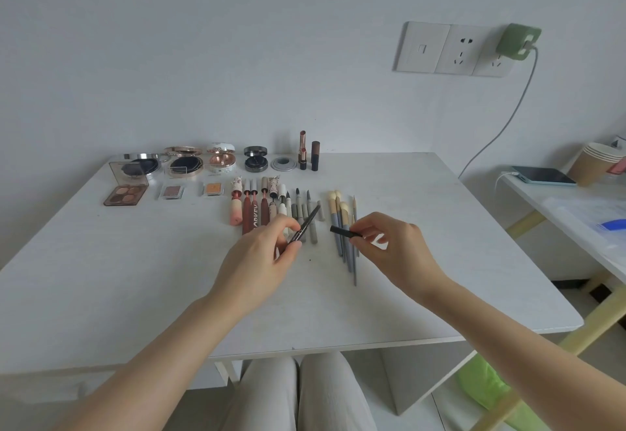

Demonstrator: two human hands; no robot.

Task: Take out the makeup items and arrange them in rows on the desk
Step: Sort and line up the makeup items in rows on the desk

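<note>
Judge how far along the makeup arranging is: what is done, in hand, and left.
Done: compacts line the back of the desk, with palettes, lip products and brushes in front. In hand: the left hand holds a black pencil, the right hand its cap. Left: laying these down; no bag is visible.

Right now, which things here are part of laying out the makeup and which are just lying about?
Part of the job:
- black pencil in left hand
- its black cap in right hand
- brushes
- lip glosses
- eyeshadow palette
- open compacts
- upright lipsticks

Just lying about:
- phone
- paper cups
- green charger
</note>
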